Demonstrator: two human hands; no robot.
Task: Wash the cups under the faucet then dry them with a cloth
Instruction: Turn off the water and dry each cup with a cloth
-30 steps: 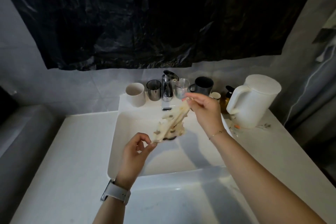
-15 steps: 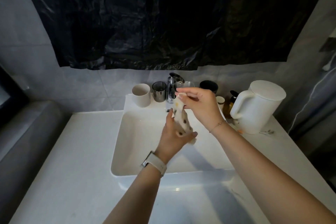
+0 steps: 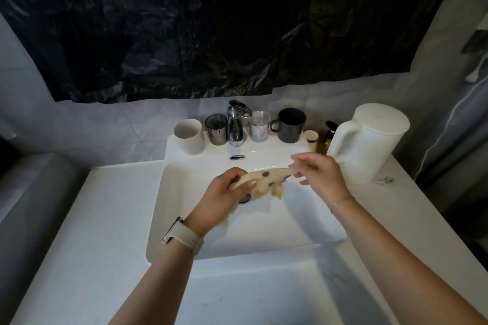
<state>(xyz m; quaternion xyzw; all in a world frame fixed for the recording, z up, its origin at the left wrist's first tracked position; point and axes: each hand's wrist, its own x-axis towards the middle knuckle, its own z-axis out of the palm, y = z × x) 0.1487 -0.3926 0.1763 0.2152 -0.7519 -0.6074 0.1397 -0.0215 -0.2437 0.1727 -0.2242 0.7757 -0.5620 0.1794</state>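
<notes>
A cream cloth with dark dots (image 3: 272, 179) stretches between both hands above the white sink (image 3: 311, 224). My left hand (image 3: 224, 195) grips its left end, and my right hand (image 3: 319, 174) pinches its right end. Behind the basin, a chrome faucet (image 3: 235, 124) stands on the ledge. To its left are a white cup (image 3: 189, 136) and a steel cup (image 3: 217, 129). To its right are a clear glass cup (image 3: 259, 126) and a dark mug (image 3: 291, 125).
A white kettle (image 3: 369, 142) stands on the counter to the right of the sink, close to my right hand. A small jar (image 3: 311, 136) and a pump bottle (image 3: 328, 136) sit between mug and kettle. Black plastic sheeting (image 3: 211, 29) covers the wall above.
The cloth went from hanging upright between the hands to stretched sideways. My left hand slid left along it and my right hand moved right and down.
</notes>
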